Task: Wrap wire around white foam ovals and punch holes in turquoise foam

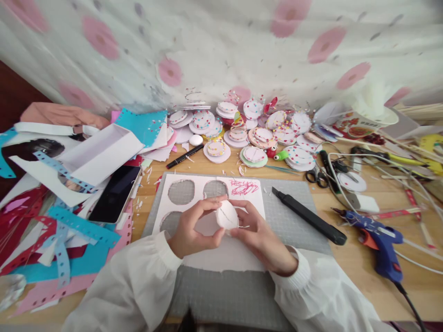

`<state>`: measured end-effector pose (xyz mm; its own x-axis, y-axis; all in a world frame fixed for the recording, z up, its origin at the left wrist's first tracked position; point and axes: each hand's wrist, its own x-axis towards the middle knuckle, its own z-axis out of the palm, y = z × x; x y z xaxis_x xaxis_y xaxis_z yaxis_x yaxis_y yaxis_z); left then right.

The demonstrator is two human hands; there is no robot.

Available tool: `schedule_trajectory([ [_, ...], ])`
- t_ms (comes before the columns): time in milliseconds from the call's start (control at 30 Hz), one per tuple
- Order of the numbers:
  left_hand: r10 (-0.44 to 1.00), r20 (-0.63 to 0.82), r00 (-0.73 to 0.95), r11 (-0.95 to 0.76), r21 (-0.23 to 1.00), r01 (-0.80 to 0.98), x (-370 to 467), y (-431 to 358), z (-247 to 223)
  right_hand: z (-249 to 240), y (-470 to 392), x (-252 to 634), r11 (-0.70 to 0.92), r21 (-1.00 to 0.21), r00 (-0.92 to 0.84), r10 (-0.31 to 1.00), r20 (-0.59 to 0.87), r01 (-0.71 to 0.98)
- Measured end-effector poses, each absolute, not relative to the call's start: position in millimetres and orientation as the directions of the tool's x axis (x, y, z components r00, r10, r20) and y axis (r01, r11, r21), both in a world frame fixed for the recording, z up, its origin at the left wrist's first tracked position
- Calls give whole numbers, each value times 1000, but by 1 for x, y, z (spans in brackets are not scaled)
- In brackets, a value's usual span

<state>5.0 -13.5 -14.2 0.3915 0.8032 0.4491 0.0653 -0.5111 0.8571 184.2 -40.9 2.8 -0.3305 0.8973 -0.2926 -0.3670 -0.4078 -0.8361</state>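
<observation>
Between the fingertips of both hands is a small white paper disc (226,216) with a dark line across its face. My left hand (199,226) pinches its left side, thumb below and fingers above. From the right, my right hand (258,233) grips the opposite edge, where a thin strand sticks out. Beneath the hands lies a white paper sheet (221,258) with round holes cut through it and a red scribble at its top right corner. That sheet rests on a grey cutting mat (228,299). A black utility knife (308,216) lies on the mat to the right.
Decorated layered paper discs (216,150) crowd the back of the table. Paper scraps (69,230), a white box (98,154) and a phone (116,193) lie left. At right are a blue glue gun (377,244), scissors (316,177), cables and a paper tub (363,122).
</observation>
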Motion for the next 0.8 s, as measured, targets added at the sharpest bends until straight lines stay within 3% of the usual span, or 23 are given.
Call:
schedule_trajectory([
  [200, 841, 385, 381, -435, 899, 54, 6, -15, -11, -4, -39, 186, -264, -928, -257, 946, -197, -263],
  [800, 815, 431, 389, -495, 865, 78, 5, -14, -9, -10, -41, 182, -239, -958, -212, 956, -203, -159],
])
